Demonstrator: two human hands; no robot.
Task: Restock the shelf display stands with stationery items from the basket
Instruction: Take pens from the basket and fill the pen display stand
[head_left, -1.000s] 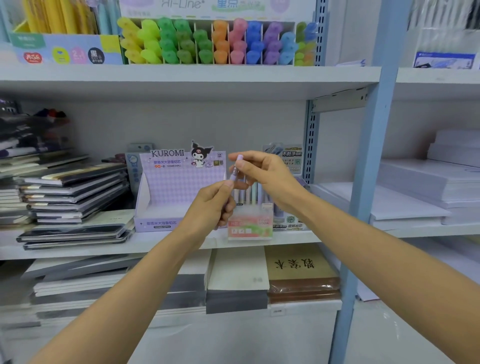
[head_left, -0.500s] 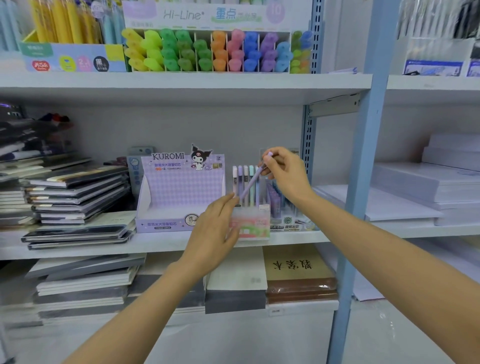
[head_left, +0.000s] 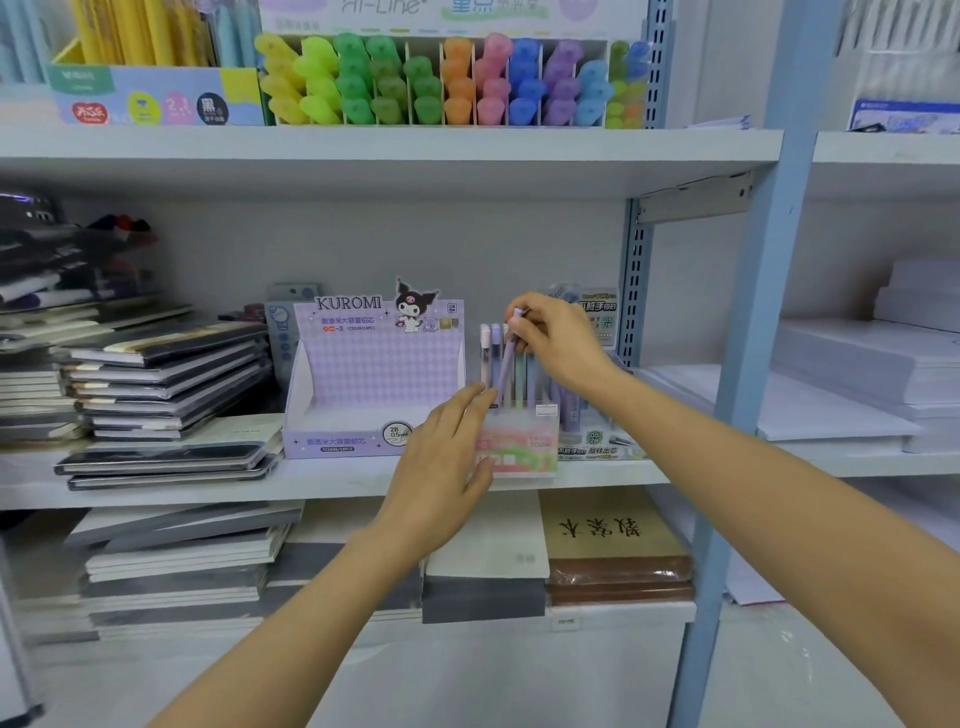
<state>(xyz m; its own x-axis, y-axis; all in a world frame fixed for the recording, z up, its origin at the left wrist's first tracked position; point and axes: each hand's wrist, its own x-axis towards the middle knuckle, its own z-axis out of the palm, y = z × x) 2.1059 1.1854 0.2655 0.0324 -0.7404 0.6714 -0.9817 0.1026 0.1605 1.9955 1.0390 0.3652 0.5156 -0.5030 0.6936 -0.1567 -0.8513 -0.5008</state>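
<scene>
Right hand (head_left: 558, 345) pinches purple pen (head_left: 506, 364), now steeper at stand (head_left: 524, 447); left hand (head_left: 441, 462) flat.

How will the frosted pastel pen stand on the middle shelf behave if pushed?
The frosted pastel pen stand looks like thin plastic, so probably light and apt to slide. Upright pens rise well above it, so it may tip. The left hand at its front likely steadies it.

The left hand (head_left: 441, 467) hides the purple pen (head_left: 505, 364) tip and pen stand (head_left: 524, 452) corner
</scene>
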